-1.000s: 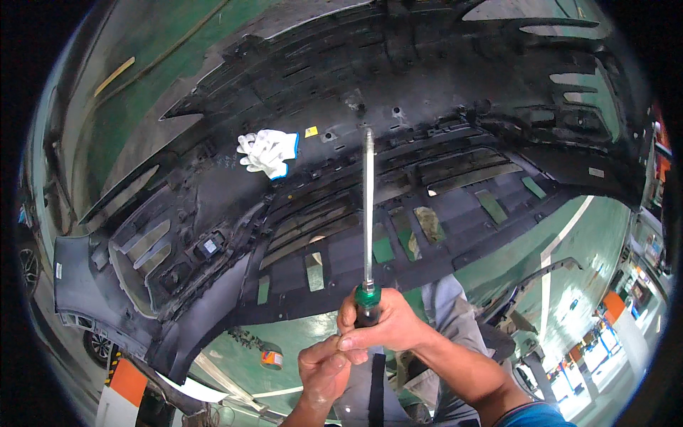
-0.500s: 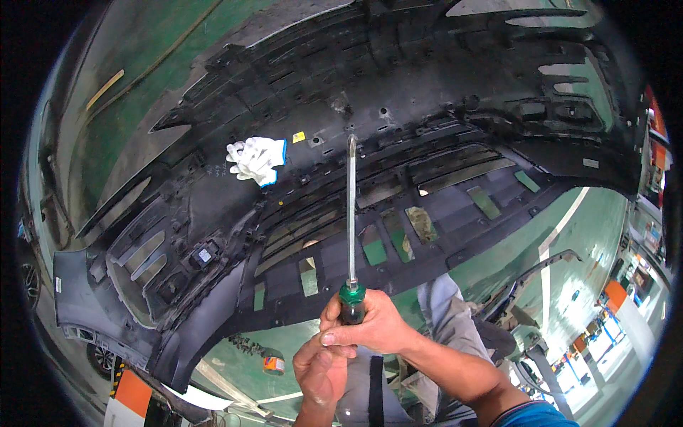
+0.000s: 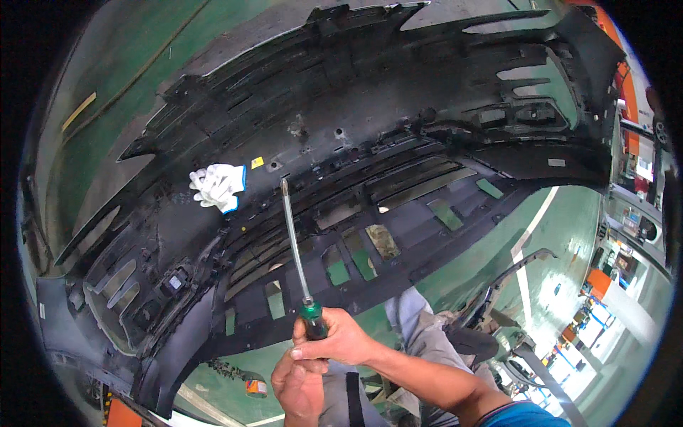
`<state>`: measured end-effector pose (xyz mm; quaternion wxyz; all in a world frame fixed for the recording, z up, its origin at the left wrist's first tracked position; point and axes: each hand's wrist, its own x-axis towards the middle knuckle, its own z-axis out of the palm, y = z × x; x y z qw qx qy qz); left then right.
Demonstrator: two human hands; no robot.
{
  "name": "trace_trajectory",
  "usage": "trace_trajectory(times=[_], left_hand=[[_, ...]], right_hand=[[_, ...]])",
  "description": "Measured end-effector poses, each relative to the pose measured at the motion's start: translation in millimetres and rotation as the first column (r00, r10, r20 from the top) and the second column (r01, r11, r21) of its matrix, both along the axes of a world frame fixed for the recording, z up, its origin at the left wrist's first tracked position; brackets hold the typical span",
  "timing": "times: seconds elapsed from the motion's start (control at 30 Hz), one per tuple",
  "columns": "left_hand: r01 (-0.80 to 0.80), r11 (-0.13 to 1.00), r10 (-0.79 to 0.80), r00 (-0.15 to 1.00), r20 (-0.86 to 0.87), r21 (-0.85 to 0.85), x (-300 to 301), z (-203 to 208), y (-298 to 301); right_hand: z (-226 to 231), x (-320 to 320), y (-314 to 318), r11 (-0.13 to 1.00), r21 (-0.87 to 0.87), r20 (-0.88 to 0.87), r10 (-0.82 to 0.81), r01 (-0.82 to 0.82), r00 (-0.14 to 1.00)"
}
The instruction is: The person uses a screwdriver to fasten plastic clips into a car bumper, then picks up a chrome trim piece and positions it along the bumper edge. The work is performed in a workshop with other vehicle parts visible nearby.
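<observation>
Evidently, the long screwdriver point(image 3: 295, 245) is what the hands are busy with: it points away from the person, above the dark moulded car bumper point(image 3: 356, 96), its green-collared handle nearest the body. The right hand point(image 3: 343, 341) has its fingers wrapped round that handle, a hold that would seem to keep the long shaft steady. The left hand point(image 3: 297, 388) is just beneath, its fingers bent and bunched against the right thumb near the handle's butt, perhaps to support it; whether they pinch anything small, I cannot tell. Nor can I tell whether the tip touches the bumper. Left of the shaft, white work gloves point(image 3: 218, 188) with blue cuffs lie on the bumper, probably laid aside for bare fingers, next to a yellow label point(image 3: 257, 163). Below, an orange container point(image 3: 256, 388) rests on the green floor point(image 3: 459, 277).
</observation>
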<state>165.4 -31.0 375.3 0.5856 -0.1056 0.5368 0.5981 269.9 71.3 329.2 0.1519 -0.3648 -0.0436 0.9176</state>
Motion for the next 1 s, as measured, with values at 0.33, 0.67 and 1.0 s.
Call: trace_trajectory(times=[0.33,0.67,1.0], left_hand=[[0.108,0.988,-0.117,0.990,-0.073,-0.110,20,-1,10],[0.237,0.957,-0.238,0.971,0.016,-0.168,51,14,37],[0.395,0.881,-0.435,0.893,-0.116,-0.259,89,49,65]], right_hand=[[-1,27,11,0.997,0.078,0.034,-0.009,0.007,0.999],[7,75,32,0.998,0.032,0.017,-0.054,0.053,0.998],[26,130,58,0.964,0.244,0.177,0.064,-0.106,0.982]])
